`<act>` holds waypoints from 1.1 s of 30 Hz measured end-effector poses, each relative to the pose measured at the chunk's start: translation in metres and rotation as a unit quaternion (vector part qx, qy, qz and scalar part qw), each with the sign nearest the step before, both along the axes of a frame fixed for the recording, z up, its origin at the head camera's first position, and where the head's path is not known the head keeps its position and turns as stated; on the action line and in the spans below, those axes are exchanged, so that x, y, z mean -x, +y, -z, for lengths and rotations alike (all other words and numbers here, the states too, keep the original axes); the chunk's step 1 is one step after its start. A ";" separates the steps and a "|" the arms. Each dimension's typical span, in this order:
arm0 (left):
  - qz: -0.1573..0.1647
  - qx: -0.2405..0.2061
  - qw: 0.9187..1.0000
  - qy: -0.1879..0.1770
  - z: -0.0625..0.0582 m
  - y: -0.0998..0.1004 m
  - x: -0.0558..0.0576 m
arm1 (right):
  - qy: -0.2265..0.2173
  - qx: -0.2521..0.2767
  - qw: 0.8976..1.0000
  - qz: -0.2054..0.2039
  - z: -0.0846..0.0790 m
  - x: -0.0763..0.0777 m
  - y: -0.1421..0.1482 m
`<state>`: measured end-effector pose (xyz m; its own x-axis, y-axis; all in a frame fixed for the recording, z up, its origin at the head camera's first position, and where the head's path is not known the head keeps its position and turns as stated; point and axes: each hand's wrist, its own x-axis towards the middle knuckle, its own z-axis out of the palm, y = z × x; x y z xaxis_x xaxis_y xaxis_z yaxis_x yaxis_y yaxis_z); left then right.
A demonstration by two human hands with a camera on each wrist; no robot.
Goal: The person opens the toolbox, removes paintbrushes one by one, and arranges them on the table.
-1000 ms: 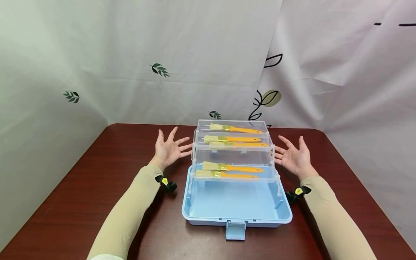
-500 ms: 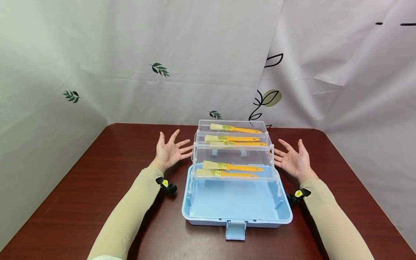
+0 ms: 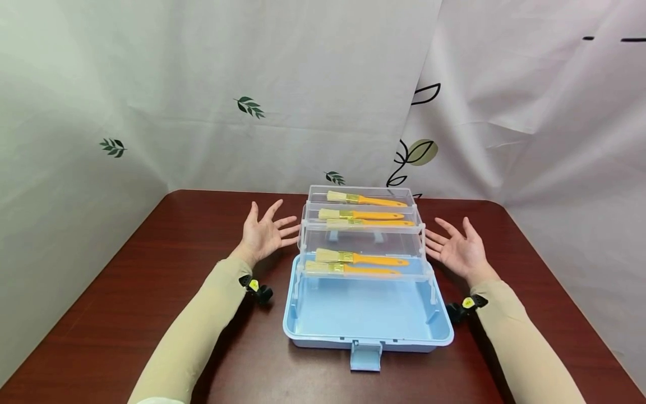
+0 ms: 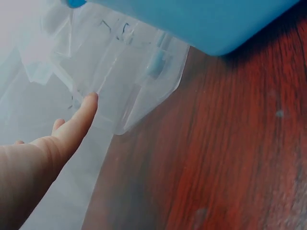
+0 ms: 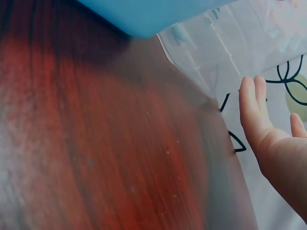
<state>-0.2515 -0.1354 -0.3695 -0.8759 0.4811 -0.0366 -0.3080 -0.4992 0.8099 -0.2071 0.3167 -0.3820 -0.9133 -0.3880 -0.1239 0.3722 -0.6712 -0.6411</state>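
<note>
A light blue plastic storage box [image 3: 363, 314] stands opened on the table, its clear tiered trays [image 3: 373, 241] fanned out toward the back. Several yellow-handled paintbrushes lie across the tiers: one brush [image 3: 378, 201] at the top, a pair with this brush [image 3: 373, 215] in the middle, and a pair with this brush [image 3: 378, 260] at the bottom. My left hand [image 3: 262, 234] is held palm up left of the trays, fingers spread, holding nothing. On the other side my right hand [image 3: 459, 247] mirrors it, palm up with straight fingers near the trays' right edge. Both wrist views show bare fingers beside the clear plastic.
The latch [image 3: 365, 356] hangs down at the box's front. A dark red wooden table [image 3: 126, 297] carries the box. Behind it hangs a pale curtain [image 3: 303, 84] printed with leaves. Small black cameras are strapped to both sleeved wrists.
Both hands have dropped very slightly and stay beside the box, fingers spread. The box, trays and brushes have not moved.
</note>
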 end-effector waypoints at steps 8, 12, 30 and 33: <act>-0.003 0.007 1.000 0.007 -0.009 -0.005 -0.004 | -0.015 0.003 1.000 0.018 -0.003 -0.003 0.002; 0.008 0.013 1.000 0.016 -0.017 -0.008 -0.006 | -0.019 0.013 0.999 0.023 -0.005 -0.005 0.002; 0.147 0.136 0.966 0.163 -0.044 -0.008 -0.024 | 0.048 0.081 0.994 -0.054 -0.026 -0.011 0.002; 0.143 0.177 0.957 0.182 -0.045 -0.003 -0.028 | 0.058 0.085 0.993 -0.059 -0.032 -0.012 0.000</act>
<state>-0.2230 -0.1380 -0.3244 -0.6965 0.7164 0.0408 -0.0561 -0.1110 0.9922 -0.1955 0.3170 -0.3503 -0.8643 -0.4999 0.0557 0.3855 -0.7295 -0.5650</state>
